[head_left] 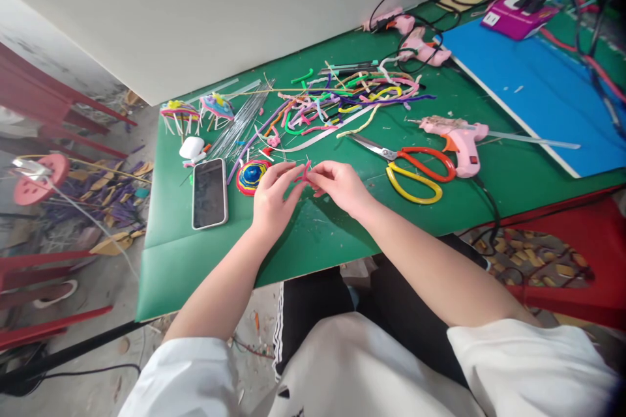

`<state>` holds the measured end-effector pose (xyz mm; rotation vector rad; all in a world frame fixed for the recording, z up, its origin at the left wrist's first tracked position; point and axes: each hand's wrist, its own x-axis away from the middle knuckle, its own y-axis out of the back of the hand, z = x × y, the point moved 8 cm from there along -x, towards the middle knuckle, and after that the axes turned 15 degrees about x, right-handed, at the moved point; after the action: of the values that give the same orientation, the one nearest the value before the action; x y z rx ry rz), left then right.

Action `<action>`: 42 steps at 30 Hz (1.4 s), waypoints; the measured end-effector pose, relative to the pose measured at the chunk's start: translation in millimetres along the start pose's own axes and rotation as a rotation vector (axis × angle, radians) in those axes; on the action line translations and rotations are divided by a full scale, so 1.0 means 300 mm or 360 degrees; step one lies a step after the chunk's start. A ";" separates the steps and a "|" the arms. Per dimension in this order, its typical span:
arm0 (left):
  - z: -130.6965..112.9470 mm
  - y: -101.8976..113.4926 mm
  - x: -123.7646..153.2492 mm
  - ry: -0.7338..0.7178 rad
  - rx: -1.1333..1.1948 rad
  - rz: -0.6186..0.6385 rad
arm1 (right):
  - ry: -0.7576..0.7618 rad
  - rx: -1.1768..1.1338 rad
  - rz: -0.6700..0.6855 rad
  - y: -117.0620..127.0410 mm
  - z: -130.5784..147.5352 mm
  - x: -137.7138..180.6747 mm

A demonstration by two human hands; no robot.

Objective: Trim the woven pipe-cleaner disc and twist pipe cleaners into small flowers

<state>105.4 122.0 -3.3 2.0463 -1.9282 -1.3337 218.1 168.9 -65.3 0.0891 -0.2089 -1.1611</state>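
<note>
Near the middle of the green table, my left hand and my right hand meet fingertip to fingertip. Between them is a small twisted piece of pink pipe cleaner, pinched from both sides. Its full shape is partly covered by my fingers. Just beyond my left hand lies a round disc coiled in blue, yellow and red, its right edge hidden by the hand. A heap of coloured pipe cleaners spreads behind both hands.
Scissors with red and yellow handles and a pink glue gun lie on the right. A phone, a white case and thin wires are left. A blue board holds a purple box. Cords trail about.
</note>
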 end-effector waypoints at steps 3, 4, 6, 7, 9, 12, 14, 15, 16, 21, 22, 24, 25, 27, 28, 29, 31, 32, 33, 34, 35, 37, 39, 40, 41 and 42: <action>0.009 0.008 -0.005 0.0069 0.0083 -0.0040 | 0.0187 0.0363 -0.0124 0.013 0.031 0.011; 0.013 0.009 -0.006 0.0089 0.0116 -0.0051 | 0.0261 0.0490 -0.0177 0.016 0.044 0.017; 0.021 0.007 -0.008 0.0127 0.0192 -0.0058 | 0.0396 0.0691 -0.0270 0.017 0.068 0.030; 0.025 0.005 -0.008 0.0147 0.0234 -0.0056 | 0.0441 0.0756 -0.0299 0.016 0.077 0.035; 0.033 0.002 -0.007 0.0188 0.0308 -0.0047 | 0.0478 0.0819 -0.0320 0.015 0.085 0.040; 0.038 -0.007 -0.006 0.0224 0.0312 0.0000 | 0.0452 0.0759 -0.0304 0.019 0.083 0.037; 0.036 -0.011 -0.005 0.0221 0.0259 0.0032 | 0.0417 0.0677 -0.0282 0.023 0.076 0.031; 0.035 -0.013 -0.004 0.0218 0.0238 0.0041 | 0.0401 0.0644 -0.0269 0.023 0.072 0.029; 0.035 -0.013 -0.004 0.0218 0.0229 0.0039 | 0.0389 0.0617 -0.0257 0.023 0.069 0.026; 0.063 -0.016 0.001 0.0345 0.0437 -0.0023 | 0.0316 0.0462 -0.0196 0.012 0.053 0.019; 0.076 -0.019 0.004 0.0418 0.0530 -0.0035 | 0.0297 0.0424 -0.0179 0.008 0.051 0.018; 0.106 -0.031 0.014 0.0610 0.0726 -0.0050 | 0.0265 0.0368 -0.0162 0.004 0.049 0.018; 0.119 -0.037 0.020 0.0708 0.0814 -0.0058 | 0.0251 0.0352 -0.0157 0.003 0.048 0.019; 0.135 -0.046 0.030 0.0851 0.0959 -0.0093 | 0.0238 0.0332 -0.0149 0.002 0.049 0.020; 0.139 -0.048 0.032 0.0890 0.1021 -0.0123 | 0.0235 0.0319 -0.0144 0.001 0.050 0.020; 0.141 -0.048 0.033 0.0912 0.1077 -0.0156 | 0.0236 0.0303 -0.0137 0.000 0.051 0.021; 0.144 -0.049 0.033 0.0948 0.1168 -0.0201 | 0.0244 0.0278 -0.0128 -0.001 0.054 0.022; 0.146 -0.051 0.035 0.0974 0.1213 -0.0214 | 0.0246 0.0268 -0.0126 -0.002 0.056 0.022; 0.149 -0.054 0.037 0.1008 0.1263 -0.0222 | 0.0244 0.0259 -0.0119 -0.003 0.057 0.023; 0.153 -0.059 0.040 0.1050 0.1319 -0.0224 | 0.0242 0.0249 -0.0109 -0.004 0.058 0.024; 0.157 -0.064 0.045 0.1097 0.1382 -0.0225 | 0.0240 0.0235 -0.0100 -0.006 0.059 0.024; 0.163 -0.079 0.056 0.1204 0.1509 -0.0206 | 0.0241 0.0220 -0.0094 -0.006 0.062 0.026; 0.166 -0.091 0.065 0.1287 0.1580 -0.0167 | 0.0253 0.0249 -0.0106 -0.005 0.063 0.027; 0.167 -0.093 0.068 0.1308 0.1589 -0.0155 | 0.0267 0.0280 -0.0118 -0.003 0.063 0.027; 0.168 -0.093 0.069 0.1318 0.1586 -0.0153 | 0.0288 0.0318 -0.0133 -0.002 0.064 0.027; 0.170 -0.091 0.070 0.1318 0.1576 -0.0163 | 0.0314 0.0356 -0.0150 -0.001 0.064 0.027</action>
<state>94.7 137.1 -62.0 2.3933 -2.1584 0.6490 217.0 162.1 -45.6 0.4124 -0.1604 -1.2112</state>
